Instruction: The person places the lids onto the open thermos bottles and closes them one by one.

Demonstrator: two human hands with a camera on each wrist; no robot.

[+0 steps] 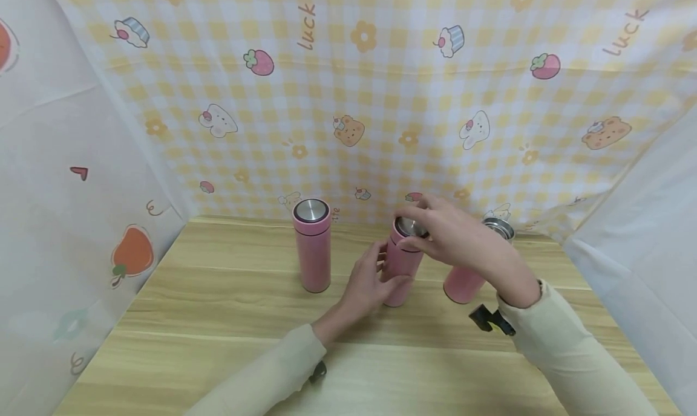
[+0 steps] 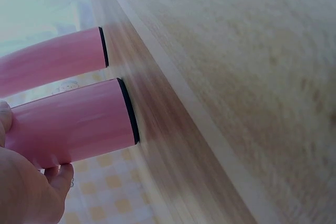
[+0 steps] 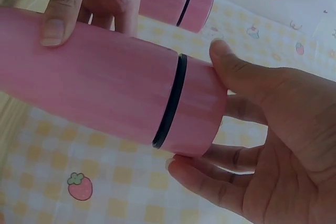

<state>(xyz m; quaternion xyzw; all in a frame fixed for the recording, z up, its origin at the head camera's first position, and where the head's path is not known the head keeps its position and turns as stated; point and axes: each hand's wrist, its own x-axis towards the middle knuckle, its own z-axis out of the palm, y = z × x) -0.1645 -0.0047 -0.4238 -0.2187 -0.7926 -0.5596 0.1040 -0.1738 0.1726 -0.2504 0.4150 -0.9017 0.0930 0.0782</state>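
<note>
A pink thermos [image 1: 403, 262] stands in the middle of the table, with a steel-topped lid [image 3: 195, 108] above a dark seam. My left hand [image 1: 370, 283] grips its body from the left, thumb on the near side and fingers behind. From above, my right hand [image 1: 449, 231] holds the lid, its thumb at one side of the rim and its fingers round the other. To the right, another pink thermos [image 1: 465, 283] shows a bare steel mouth, partly hidden behind my right hand. A third pink thermos [image 1: 314, 256], lid on, stands to the left.
The wooden table [image 1: 218, 319] runs back to a yellow checked cloth [image 1: 305, 101] hanging close behind the thermoses. White printed cloth [image 1: 60, 162] walls the left side, and a plain white cloth [image 1: 642, 222] the right. Dark wrist mounts [image 1: 492, 320] stick out below the sleeves.
</note>
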